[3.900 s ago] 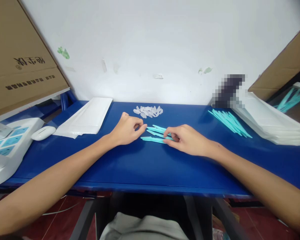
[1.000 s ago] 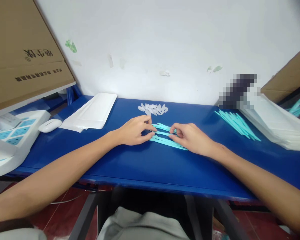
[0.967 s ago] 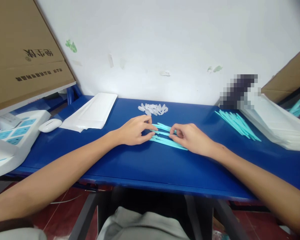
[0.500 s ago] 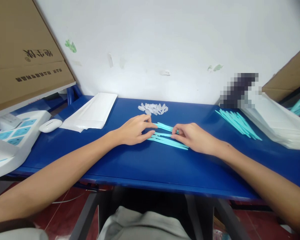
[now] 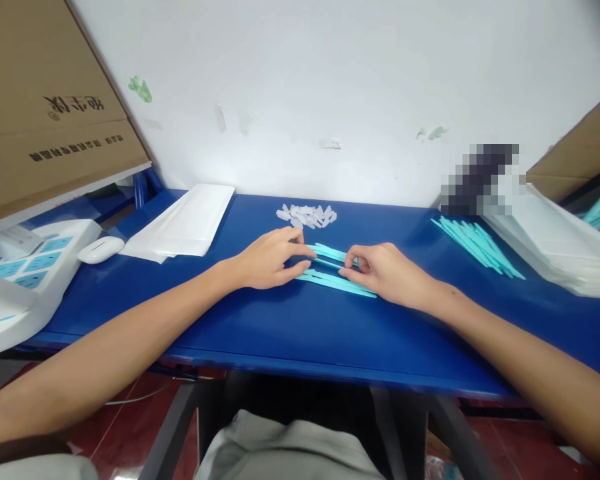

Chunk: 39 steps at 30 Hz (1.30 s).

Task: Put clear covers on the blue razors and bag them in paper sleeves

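Observation:
Several thin turquoise strips (image 5: 343, 285) lie on the blue table in front of me, side by side between my hands. My right hand (image 5: 383, 270) pinches one narrow turquoise strip (image 5: 329, 263) near its right end, thumb against fingers. The strip's left end comes close to the fingertips of my left hand (image 5: 273, 260). There, thumb and index finger stand apart over the left ends of the strips, and whether they touch them is hard to make out. More turquoise strips (image 5: 325, 251) show behind, partly hidden by my right fingers.
Small translucent white pieces (image 5: 307, 216) are heaped near the wall. Another turquoise bundle (image 5: 480, 247) lies at right beside stacked white sheets (image 5: 560, 267). White packets (image 5: 193, 220), a white earbud case (image 5: 101, 250) and a power strip (image 5: 75, 247) occupy the left side, below a cardboard box (image 5: 55, 100).
The middle strip at my right fingertips has turned from its flat face to a thinner edge and shifted slightly away from the front strips. Both hands stay nearly in place.

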Motion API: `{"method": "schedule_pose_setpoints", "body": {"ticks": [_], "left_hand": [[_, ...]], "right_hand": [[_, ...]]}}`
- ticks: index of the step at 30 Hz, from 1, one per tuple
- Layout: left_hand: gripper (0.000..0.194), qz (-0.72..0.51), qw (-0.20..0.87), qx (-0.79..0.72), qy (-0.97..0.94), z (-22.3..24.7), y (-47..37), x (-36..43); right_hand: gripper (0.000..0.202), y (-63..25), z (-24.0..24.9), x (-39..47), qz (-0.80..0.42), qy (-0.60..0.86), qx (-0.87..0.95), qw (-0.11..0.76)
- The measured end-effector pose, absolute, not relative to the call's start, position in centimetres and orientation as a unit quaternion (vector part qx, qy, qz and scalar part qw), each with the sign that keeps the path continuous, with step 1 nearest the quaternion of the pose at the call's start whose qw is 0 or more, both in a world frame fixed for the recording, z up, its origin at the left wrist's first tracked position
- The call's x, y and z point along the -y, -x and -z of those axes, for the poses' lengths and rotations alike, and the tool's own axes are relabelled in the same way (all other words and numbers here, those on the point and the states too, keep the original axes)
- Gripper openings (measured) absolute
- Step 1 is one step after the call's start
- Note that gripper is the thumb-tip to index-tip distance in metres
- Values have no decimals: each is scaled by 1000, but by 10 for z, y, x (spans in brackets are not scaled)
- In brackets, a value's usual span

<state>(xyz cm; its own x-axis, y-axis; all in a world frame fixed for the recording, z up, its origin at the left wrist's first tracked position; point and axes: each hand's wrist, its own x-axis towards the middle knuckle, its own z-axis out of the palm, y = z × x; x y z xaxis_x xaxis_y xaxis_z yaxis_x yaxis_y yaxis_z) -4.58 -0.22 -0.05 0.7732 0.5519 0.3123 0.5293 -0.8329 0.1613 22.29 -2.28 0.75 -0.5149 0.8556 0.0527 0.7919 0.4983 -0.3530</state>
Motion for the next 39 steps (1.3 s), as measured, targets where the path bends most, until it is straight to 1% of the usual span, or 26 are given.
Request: {"method": "schedule_pose_setpoints", "body": {"ticks": [5, 11, 16, 23, 28, 33, 39], "left_hand": [[36, -177, 37, -271, -945, -1, 45, 3], [38, -220, 22, -308, -925, 2, 45, 1], [37, -221, 28, -338, -915, 6, 45, -3], [38, -217, 39, -343, -913, 8, 46, -4], [40, -207, 62, -311, -925, 9, 47, -4], [43, -191, 54, -311, -930, 11, 48, -5], [40, -189, 56, -294, -935, 10, 48, -5]], "right_hand": [[31, -221, -10, 26, -136, 479, 860, 108], [31, -224, -12, 23, -52, 466, 871, 145], [35, -229, -9, 17, -69, 502, 853, 127], [35, -228, -8, 16, -78, 490, 860, 122], [34, -226, -9, 18, -61, 469, 873, 124], [31, -227, -8, 18, -46, 466, 876, 120], [25, -226, -10, 20, -41, 475, 872, 114]]}}
